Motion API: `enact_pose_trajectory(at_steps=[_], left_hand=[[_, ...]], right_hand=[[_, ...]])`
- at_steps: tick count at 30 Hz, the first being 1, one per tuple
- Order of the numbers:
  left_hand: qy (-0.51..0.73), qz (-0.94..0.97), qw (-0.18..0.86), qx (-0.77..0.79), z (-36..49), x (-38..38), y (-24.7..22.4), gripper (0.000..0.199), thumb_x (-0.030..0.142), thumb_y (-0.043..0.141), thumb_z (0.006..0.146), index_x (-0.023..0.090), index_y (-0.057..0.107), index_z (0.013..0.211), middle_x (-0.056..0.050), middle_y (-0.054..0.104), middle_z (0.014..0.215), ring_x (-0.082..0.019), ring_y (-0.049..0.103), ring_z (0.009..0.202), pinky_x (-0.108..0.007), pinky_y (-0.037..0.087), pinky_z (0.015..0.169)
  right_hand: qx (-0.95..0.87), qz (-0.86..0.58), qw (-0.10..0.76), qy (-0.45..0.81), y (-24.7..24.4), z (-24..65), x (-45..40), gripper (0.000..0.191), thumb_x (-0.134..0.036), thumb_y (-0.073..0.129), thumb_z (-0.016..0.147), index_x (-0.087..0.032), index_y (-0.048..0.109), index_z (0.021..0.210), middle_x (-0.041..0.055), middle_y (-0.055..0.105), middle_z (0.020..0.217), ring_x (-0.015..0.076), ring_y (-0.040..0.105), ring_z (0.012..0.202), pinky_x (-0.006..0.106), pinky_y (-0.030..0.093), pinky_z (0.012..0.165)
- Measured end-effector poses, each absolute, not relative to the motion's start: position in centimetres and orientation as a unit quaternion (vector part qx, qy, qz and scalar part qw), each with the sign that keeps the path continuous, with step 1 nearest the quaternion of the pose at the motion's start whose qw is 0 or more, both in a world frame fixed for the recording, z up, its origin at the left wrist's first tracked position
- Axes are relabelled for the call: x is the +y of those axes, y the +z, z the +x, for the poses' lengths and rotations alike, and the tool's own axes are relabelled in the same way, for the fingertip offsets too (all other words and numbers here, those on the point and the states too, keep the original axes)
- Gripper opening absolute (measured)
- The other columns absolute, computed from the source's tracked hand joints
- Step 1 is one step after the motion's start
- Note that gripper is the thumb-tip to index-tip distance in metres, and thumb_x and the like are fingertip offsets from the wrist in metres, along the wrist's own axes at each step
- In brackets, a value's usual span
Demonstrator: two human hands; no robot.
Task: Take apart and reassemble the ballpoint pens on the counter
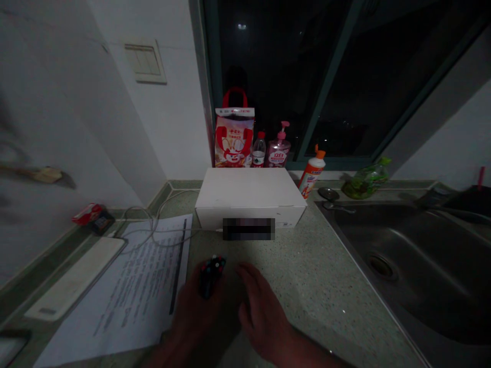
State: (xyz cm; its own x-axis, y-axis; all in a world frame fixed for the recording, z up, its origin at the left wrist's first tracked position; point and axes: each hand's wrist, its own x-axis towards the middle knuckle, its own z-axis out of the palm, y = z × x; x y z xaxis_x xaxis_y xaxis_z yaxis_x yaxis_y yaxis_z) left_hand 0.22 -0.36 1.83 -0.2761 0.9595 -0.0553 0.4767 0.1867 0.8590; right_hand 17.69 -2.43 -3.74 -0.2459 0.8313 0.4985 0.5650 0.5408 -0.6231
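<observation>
My left hand (195, 306) is wrapped round a small dark bundle with coloured tips (213, 271), held above the counter. Red, teal and white spots show at its upper end; the dimness keeps me from telling its exact kind. To its right, my right hand (264, 312) is empty, its fingers stretched forward and the thumb apart. Beyond both hands a white cardboard box (251, 189) lies on the speckled counter (318, 286). A pixelated patch covers part of the box's front.
Printed paper (141, 286), a white power bank (76, 278) and its cable (153, 225) lie on the left. A metal sink (383, 225) is at right. Behind the box stand a red bag (235, 140), a small bottle (259, 151), a pink pump bottle (278, 151) and an orange-capped bottle (312, 171).
</observation>
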Motion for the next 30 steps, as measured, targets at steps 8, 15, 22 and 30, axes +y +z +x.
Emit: enact_pose_trajectory(at_steps=[8,15,22,30], left_hand=[[0.189,0.561,0.193,0.782,-4.2,1.3,6.6,0.040,0.046,0.047,0.095,0.018,0.060,0.121,-0.012,0.078,0.098,-0.035,0.076,0.094,-0.038,0.054,0.078],[0.033,0.575,0.150,0.803,-6.9,1.1,6.3,0.042,0.041,0.028,0.103,0.014,0.057,0.115,-0.021,0.076,0.100,-0.041,0.076,0.091,-0.043,0.051,0.073],[-0.027,0.571,0.151,0.807,-7.1,0.6,5.8,0.046,0.040,0.024,0.106,0.012,0.057,0.123,-0.023,0.075,0.110,-0.042,0.076,0.095,-0.049,0.053,0.076],[-0.042,0.601,0.110,0.791,-7.8,0.8,3.4,0.048,0.028,0.025,0.105,0.004,0.057,0.131,-0.026,0.073,0.112,-0.043,0.073,0.104,-0.050,0.054,0.082]], right_hand=[[-0.768,-0.448,0.433,0.146,-4.0,17.4,-2.1,0.083,-0.019,0.056,0.094,-0.045,0.026,0.166,0.0039,0.062,0.149,0.0344,0.067,0.127,0.046,0.063,0.105],[-0.768,-0.459,0.418,0.154,-4.6,17.2,-2.2,0.082,-0.023,0.058,0.093,-0.047,0.027,0.165,0.0027,0.060,0.150,0.0360,0.066,0.129,0.051,0.062,0.106],[-0.774,-0.462,0.409,0.144,-4.3,17.0,-2.2,0.093,-0.022,0.060,0.088,-0.049,0.018,0.166,0.0010,0.060,0.149,0.0353,0.067,0.128,0.047,0.062,0.107],[-0.777,-0.461,0.402,0.146,-4.6,17.0,-2.3,0.093,-0.021,0.057,0.089,-0.048,0.015,0.167,0.0031,0.057,0.153,0.0364,0.064,0.131,0.055,0.063,0.105]])
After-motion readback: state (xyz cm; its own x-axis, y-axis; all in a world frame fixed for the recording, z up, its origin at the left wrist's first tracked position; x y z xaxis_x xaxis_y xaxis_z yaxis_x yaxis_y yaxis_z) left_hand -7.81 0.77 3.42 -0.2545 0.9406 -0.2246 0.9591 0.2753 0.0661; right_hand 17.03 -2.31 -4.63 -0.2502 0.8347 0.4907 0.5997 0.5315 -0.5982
